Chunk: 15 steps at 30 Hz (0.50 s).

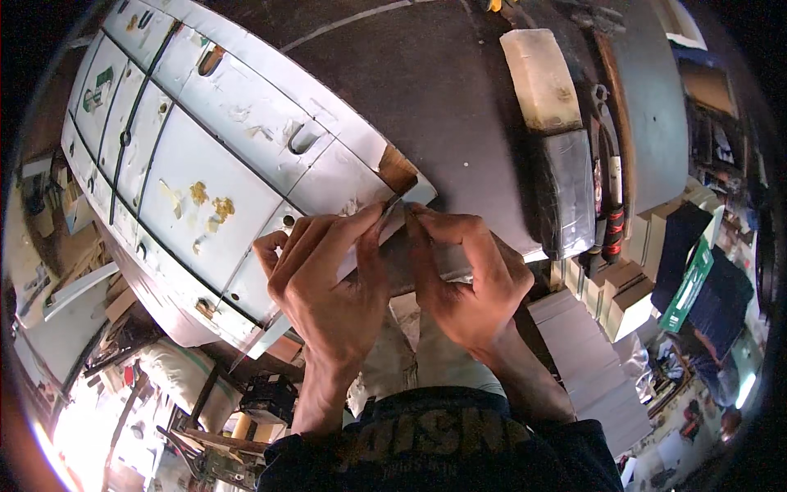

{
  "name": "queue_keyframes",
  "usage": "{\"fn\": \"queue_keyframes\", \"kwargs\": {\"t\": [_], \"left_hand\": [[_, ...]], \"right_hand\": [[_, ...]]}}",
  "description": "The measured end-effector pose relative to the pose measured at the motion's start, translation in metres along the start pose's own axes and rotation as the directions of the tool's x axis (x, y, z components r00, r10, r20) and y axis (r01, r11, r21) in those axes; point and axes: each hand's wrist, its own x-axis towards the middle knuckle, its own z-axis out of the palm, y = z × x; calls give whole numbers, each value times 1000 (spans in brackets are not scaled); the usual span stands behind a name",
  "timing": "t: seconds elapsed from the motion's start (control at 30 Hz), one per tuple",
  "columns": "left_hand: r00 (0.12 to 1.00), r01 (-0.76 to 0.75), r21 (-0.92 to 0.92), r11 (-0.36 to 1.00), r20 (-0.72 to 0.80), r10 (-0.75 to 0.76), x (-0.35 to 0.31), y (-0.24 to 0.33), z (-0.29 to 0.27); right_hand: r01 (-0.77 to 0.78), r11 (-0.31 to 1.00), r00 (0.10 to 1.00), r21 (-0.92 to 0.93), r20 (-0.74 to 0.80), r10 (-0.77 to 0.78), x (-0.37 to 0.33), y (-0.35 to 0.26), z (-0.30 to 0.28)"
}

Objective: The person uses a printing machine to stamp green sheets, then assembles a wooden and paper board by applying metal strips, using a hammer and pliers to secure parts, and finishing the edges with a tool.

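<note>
Both hands meet over the near right corner of a large white slotted panel [201, 168], which has black lines across it and torn, yellow-stained patches. My left hand [332, 266] is closed, thumb and index finger pinched by the brown exposed patch at the corner. Just right of it, my right hand [471, 275] is also closed, its fingertips pinched together. Something thin and dark shows between the two sets of fingertips, too small to name. A narrow pale strip [266, 338] slants out past my left wrist at the panel's near edge; I cannot tell whether it is held.
On the dark tabletop [426, 90], right of my hands, lie a cream block [539, 78] and a block in shiny grey wrapping [566, 193]. Red-handled pliers [613, 230] lie beside them. Cartons [619, 299] stand lower right; a stuffed white sack [184, 381] sits lower left.
</note>
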Motion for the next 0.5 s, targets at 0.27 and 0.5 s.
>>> {"fn": "queue_keyframes", "kwargs": {"t": [0.27,0.5], "left_hand": [[1000,-18,-18,1000,-3,18,1,0,2],[999,-48,-80,996,-18,47,7,3,0]], "right_hand": [[25,1000,1000,12,7,-25,2,3,1],[-2,999,1000,32,-4,3,7,-3,-2]]}}
